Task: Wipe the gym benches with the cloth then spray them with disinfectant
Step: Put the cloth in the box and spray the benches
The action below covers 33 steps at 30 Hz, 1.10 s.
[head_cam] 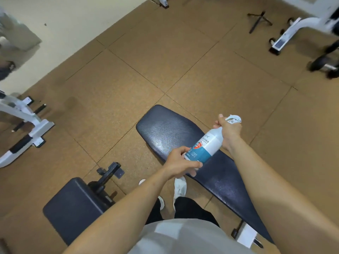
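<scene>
Above the long dark-blue padded gym bench (165,129), a white-and-teal plastic disinfectant spray bottle (207,146) lies tilted between both hands, its nozzle end away from the body. Left hand (180,162) curls round its base; right hand (229,132) grips the neck just under the white trigger head (233,119). Nearby — a smaller dark seat pad (73,208), on brown floor tiles (146,70).

A brown tiled floor (156,57) meets a cream wall (77,17), white machine frames (39,125) at either side.
</scene>
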Tool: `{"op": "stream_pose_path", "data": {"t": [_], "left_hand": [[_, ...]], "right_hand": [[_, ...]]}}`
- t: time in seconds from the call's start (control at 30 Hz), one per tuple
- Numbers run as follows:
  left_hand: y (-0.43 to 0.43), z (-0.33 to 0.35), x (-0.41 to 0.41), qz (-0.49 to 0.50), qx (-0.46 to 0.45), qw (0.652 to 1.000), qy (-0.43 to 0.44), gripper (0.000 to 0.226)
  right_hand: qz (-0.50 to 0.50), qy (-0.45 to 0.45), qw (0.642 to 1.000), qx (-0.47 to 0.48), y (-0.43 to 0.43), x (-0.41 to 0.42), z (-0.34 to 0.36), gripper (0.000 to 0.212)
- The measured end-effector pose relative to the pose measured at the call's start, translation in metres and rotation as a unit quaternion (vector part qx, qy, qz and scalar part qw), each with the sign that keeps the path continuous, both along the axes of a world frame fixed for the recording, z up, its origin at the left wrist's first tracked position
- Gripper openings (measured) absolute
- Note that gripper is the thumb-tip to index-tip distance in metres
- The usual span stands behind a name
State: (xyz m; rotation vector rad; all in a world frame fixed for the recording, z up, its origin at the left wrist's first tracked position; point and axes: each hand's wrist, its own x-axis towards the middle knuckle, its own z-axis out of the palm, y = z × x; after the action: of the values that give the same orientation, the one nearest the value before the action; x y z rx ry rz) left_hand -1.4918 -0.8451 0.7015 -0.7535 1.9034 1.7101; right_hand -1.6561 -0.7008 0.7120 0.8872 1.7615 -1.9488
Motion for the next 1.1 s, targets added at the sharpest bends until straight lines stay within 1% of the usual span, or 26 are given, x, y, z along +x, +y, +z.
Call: {"op": "stream_pose_path", "data": {"t": [0.07,0.17,0.23,0.3,0.37,0.47,0.63,0.8,1.0,1.1], "left_hand": [[0.011,-0.007,0.006,-0.004,0.003,1.000,-0.008,0.051],[0.023,-0.015,0.016,-0.013,0.023,0.999,-0.022,0.057],[0.028,-0.019,0.022,-0.032,0.032,0.999,-0.024,0.061],[0.034,-0.023,0.027,-0.050,0.050,0.997,-0.026,0.065],[0.040,-0.026,0.035,-0.067,0.061,0.996,-0.022,0.062],[0.052,-0.033,0.048,-0.081,0.080,0.993,-0.021,0.061],[0.074,-0.048,0.073,-0.118,0.069,0.991,-0.013,0.070],[0.099,-0.046,0.094,-0.139,0.076,0.987,-0.007,0.061],[0.134,-0.048,0.104,-0.138,0.037,0.990,-0.012,0.061],[0.164,-0.046,0.105,-0.144,0.023,0.989,-0.014,0.061]], "right_hand": [[-0.007,-0.010,1.000,0.002,0.016,0.008,-0.006,0.021],[-0.051,-0.020,0.998,-0.007,0.036,0.025,-0.013,0.021],[-0.086,-0.033,0.996,-0.014,0.049,0.039,-0.014,0.027],[-0.099,-0.032,0.995,-0.007,0.061,0.053,-0.014,0.027],[-0.094,-0.025,0.995,0.007,0.074,0.066,-0.013,0.021],[-0.108,-0.016,0.994,0.019,0.092,0.084,-0.011,0.023],[-0.135,-0.023,0.989,0.051,0.113,0.113,-0.014,0.029],[-0.103,-0.016,0.994,0.026,0.138,0.133,-0.020,0.027],[-0.125,-0.048,0.990,0.041,0.172,0.141,-0.034,0.034],[-0.121,-0.038,0.992,0.013,0.204,0.145,-0.038,0.028]]}}
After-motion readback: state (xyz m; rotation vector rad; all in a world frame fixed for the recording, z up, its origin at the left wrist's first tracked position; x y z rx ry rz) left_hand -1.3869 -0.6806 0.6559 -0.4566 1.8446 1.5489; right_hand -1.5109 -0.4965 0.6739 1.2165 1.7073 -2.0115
